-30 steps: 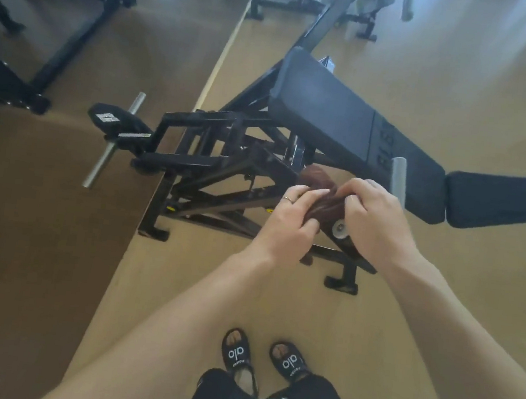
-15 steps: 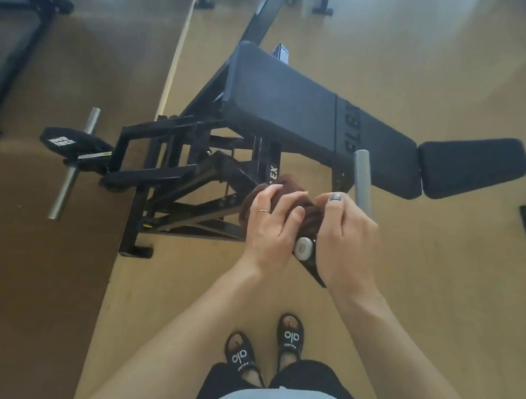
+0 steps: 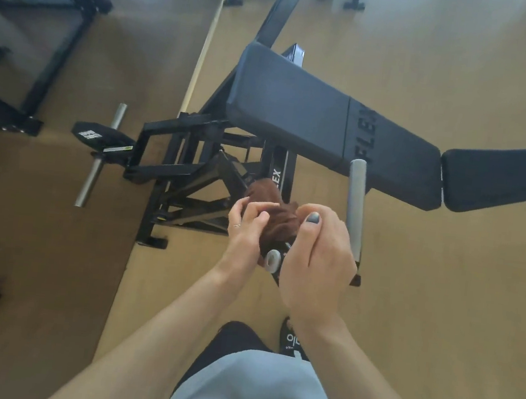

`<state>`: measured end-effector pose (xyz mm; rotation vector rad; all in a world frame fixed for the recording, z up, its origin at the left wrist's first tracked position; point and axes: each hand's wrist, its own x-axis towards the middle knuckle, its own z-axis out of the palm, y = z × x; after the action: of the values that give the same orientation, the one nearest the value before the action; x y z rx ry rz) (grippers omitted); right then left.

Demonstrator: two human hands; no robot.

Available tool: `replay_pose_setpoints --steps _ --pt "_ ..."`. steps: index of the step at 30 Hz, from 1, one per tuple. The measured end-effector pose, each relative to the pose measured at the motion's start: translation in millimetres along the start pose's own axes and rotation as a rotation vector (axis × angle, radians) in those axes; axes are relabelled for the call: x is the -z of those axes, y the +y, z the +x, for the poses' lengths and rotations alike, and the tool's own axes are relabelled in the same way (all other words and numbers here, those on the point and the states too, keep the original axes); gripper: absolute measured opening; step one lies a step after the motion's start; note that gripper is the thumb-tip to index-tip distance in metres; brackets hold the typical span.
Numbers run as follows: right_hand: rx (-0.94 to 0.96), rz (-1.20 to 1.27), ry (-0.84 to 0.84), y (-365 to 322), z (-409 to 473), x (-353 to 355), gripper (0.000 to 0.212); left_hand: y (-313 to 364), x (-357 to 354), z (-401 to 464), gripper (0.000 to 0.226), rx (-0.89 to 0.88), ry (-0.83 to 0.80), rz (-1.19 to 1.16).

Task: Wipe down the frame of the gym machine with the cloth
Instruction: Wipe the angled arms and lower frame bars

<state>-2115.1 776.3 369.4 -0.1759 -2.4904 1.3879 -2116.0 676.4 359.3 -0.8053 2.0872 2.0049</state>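
A brown cloth (image 3: 278, 212) is bunched over a black arm of the gym machine frame (image 3: 192, 171), just above the arm's white end cap (image 3: 273, 259). My left hand (image 3: 246, 230) grips the cloth from the left with curled fingers. My right hand (image 3: 319, 255) holds the cloth from the right, thumb on top. The black padded bench (image 3: 313, 119) lies beyond my hands, with a separate seat pad (image 3: 500, 178) at the right.
A grey handle bar (image 3: 354, 203) stands close to the right of my right hand. A weight plate (image 3: 101, 140) on a silver peg (image 3: 101, 154) sticks out at the left. Other black machine frames (image 3: 47, 10) stand at the far left and top. My sandalled foot (image 3: 293, 339) is below.
Both hands with the cloth have slid nearer along the frame arm, toward its white end cap. My view has moved closer and my legs have shifted.
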Motion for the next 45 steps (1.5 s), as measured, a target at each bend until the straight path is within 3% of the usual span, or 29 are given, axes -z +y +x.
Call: replay_pose_setpoints --steps 5,10,13,18,22,27,31,35,39,45 --pt "0.066 -0.033 -0.014 2 -2 2 0.042 -7 -14 -39 0.038 -0.001 -0.061 -0.192" --pt "0.153 -0.128 -0.071 0 1 0 0.039 -6 -12 -1 0.034 -0.101 0.004 -0.068" --pt "0.156 -0.199 -0.104 1 0 0 0.04 -10 -2 31 0.025 -0.033 0.071 -0.107" --pt "0.113 -0.228 -0.158 1 1 -2 0.044 3 1 76 0.036 0.15 0.198 0.019" --pt "0.092 -0.205 -0.174 0 2 -1 0.041 2 -5 44 0.039 0.157 0.146 0.01" --pt "0.102 -0.199 -0.14 -1 3 -2 0.036 -10 -13 13 0.057 0.119 0.084 -0.191" --pt "0.111 -0.232 -0.126 1 3 -3 0.038 -7 -13 42 0.027 0.069 0.183 -0.05" --pt "0.104 -0.23 -0.148 1 5 -2 0.036 8 -10 69 0.038 0.186 0.24 0.017" --pt "0.077 -0.182 -0.174 1 5 -1 0.037 13 -14 44 0.042 0.243 0.188 -0.014" --pt "0.096 -0.175 -0.141 -2 6 0 0.035 -2 -20 5 0.043 0.164 0.109 -0.229"
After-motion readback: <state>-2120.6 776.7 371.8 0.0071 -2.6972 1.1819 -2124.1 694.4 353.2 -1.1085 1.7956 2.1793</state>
